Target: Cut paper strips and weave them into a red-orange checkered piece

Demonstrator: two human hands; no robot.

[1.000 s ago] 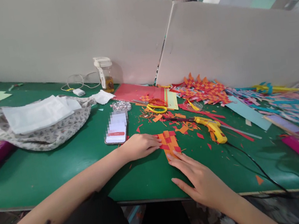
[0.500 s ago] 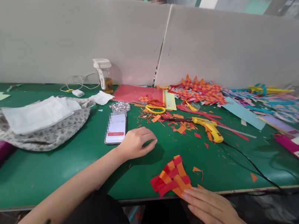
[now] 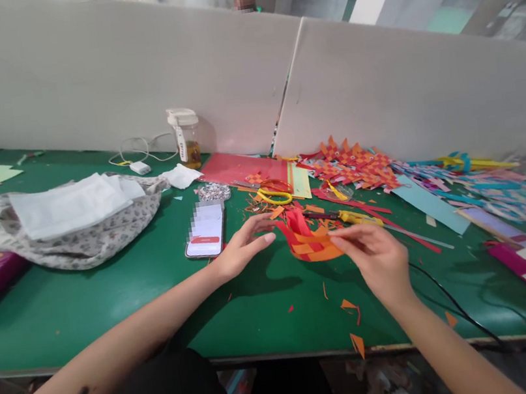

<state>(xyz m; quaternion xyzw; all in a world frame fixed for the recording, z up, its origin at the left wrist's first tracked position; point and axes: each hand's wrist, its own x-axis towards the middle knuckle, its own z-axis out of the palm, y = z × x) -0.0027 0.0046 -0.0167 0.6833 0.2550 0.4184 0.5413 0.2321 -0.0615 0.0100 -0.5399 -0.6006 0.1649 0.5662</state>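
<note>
Green table under grey dividers: the right hand pinches a woven red-and-orange paper piece, lifted above the surface; the left hand, fingers spread, reaches beside it. Nearby lie a phone, yellow scissors and a glue gun.

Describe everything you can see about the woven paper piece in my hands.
The woven paper piece is made of red and orange strips plaited over and under one another, thin and matte like craft paper. It is bent into a shallow curve, with loose red ends sticking up on its left side. It is held up off the green table. The right hand pinches its right edge; the left hand reaches its left end with open fingers.
</note>
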